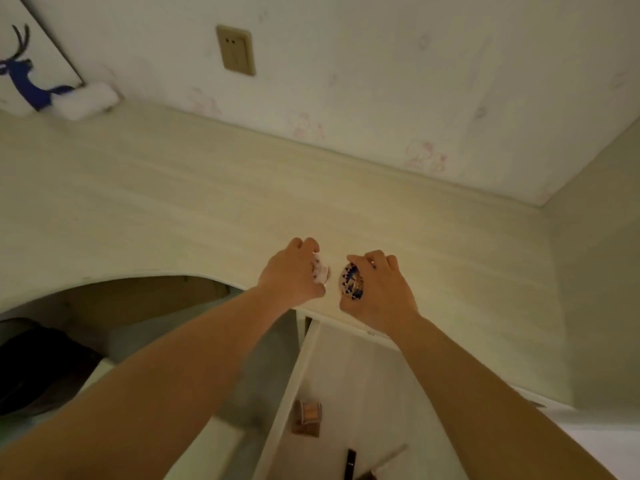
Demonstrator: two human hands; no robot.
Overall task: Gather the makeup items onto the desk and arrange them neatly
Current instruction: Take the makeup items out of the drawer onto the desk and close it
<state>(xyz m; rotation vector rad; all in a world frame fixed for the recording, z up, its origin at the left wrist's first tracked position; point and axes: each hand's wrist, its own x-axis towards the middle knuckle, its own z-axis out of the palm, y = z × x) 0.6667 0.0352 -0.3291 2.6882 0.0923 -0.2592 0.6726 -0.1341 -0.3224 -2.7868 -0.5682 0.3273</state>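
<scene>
Pale wood desk (173, 188) fills the middle of my view, with an open drawer (363, 382) below it at the lower centre. Nearest me, in that drawer, I see a small brown box (306, 418) and, at the bottom edge, a black stick (349, 463); I cannot tell what either is, though they may be makeup not yet gathered.

Further up, both forearms reach over the front edge of the desk at centre frame. My left hand (294, 275) has its fingers curled round a small pale item (321, 270), blurred, perhaps a jar. My right hand (377, 289) grasps a round item (352, 281) with a blue pattern. They sit just beside each other, just above or on the desktop; I cannot tell if they touch it.

I judge this to be the placing step: two items brought up to the desk, about to be set down. Next I should lower both upright, side by side, let go, then go back to the drawer.

Beyond, at upper left, a deer picture (24, 64) leans on the wall with a white roll (86, 100) beside it; a socket (236, 50) sits higher.
</scene>
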